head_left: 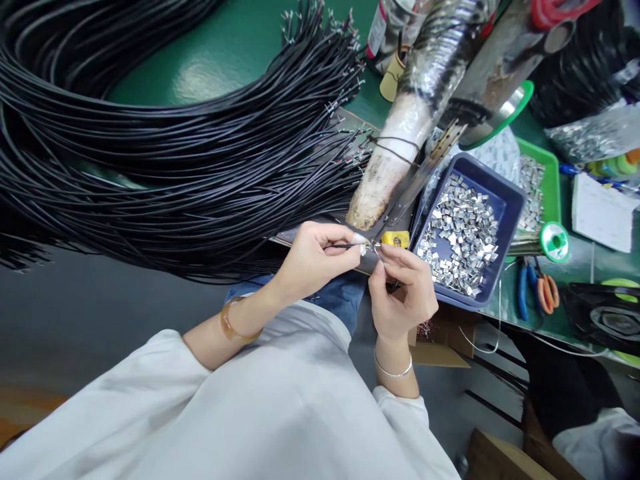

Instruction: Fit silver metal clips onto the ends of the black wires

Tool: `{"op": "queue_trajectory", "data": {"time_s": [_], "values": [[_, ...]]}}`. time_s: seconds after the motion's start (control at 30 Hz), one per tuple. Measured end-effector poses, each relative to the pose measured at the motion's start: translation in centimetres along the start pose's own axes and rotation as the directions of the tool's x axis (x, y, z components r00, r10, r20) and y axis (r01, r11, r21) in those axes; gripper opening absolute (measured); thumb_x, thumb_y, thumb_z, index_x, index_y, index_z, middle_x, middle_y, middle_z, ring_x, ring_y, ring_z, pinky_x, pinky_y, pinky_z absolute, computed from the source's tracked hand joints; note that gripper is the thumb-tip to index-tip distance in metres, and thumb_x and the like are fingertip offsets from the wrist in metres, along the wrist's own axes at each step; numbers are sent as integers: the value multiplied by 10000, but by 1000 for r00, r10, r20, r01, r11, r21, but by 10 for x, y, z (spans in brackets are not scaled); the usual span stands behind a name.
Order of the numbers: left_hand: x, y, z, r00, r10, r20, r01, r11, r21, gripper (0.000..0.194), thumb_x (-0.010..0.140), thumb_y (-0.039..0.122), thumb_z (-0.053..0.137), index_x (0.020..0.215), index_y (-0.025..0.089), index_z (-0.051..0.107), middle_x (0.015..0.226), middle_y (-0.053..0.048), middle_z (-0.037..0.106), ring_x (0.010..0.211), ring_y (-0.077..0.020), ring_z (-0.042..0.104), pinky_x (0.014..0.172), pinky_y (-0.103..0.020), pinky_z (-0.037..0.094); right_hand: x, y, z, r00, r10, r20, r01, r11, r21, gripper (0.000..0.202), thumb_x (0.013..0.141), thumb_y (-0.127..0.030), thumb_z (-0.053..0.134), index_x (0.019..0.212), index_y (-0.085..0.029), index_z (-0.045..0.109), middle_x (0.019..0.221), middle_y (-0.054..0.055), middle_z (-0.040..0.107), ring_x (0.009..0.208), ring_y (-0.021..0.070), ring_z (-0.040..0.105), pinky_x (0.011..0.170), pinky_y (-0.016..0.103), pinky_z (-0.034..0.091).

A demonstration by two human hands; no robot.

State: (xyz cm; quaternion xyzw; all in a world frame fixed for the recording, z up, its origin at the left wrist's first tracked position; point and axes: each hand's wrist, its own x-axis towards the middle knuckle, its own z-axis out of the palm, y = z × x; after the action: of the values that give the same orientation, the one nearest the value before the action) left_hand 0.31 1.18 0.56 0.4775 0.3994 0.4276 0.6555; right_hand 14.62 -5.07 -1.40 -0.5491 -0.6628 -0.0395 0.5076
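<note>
My left hand (317, 259) is closed in a pinch on the end of a thin black cable (343, 246). Close beside it, my right hand (404, 293) is also pinched, its fingertips at the cable's tip. What those right fingers hold is too small to make out, though a thin light strand or metal bit shows there. A yellow piece (396, 239) sits just behind the fingertips. To the right stands a blue bin (511, 203) with many small silvery metal connector shells (465, 233) in it.
A large bundle of black cables (200, 167) covers the left of the green table (200, 73). A plastic-wrapped duct (395, 147) slants down near my hands. Farther right are a green bin (550, 173), a solder spool (554, 241), pliers (547, 293) and a black fan (610, 320).
</note>
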Motion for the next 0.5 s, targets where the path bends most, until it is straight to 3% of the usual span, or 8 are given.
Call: {"op": "queue_trajectory", "data": {"time_s": [0.2,0.33,0.5], "values": [[-1,0,0,998,49,-43,-47,997,57,50,682,156,731,686,124,770,609,-15,687,525,-95,576,496,-179,467,4,-5,0,1000,13,-12,-13,1000,-16,207,811,-46,714,932,-206,664,1048,43,759,940,166,748,779,314,665],[-1,0,-1,1000,21,-13,-21,999,35,86,688,180,730,718,120,786,668,-27,715,556,-94,585,526,-181,485,3,-6,1,1000,24,-14,-23,999,36,213,809,-39,702,920,-209,641,1063,38,758,922,164,751,766,315,672],[0,0,-1,1000,7,10,-8,996,89,101,705,171,693,703,106,771,608,-12,657,506,-61,480,464,-163,369,2,-3,1,999,37,0,-37,998,59,233,799,-20,702,939,-198,642,1039,48,766,913,157,749,750,286,653]]}}
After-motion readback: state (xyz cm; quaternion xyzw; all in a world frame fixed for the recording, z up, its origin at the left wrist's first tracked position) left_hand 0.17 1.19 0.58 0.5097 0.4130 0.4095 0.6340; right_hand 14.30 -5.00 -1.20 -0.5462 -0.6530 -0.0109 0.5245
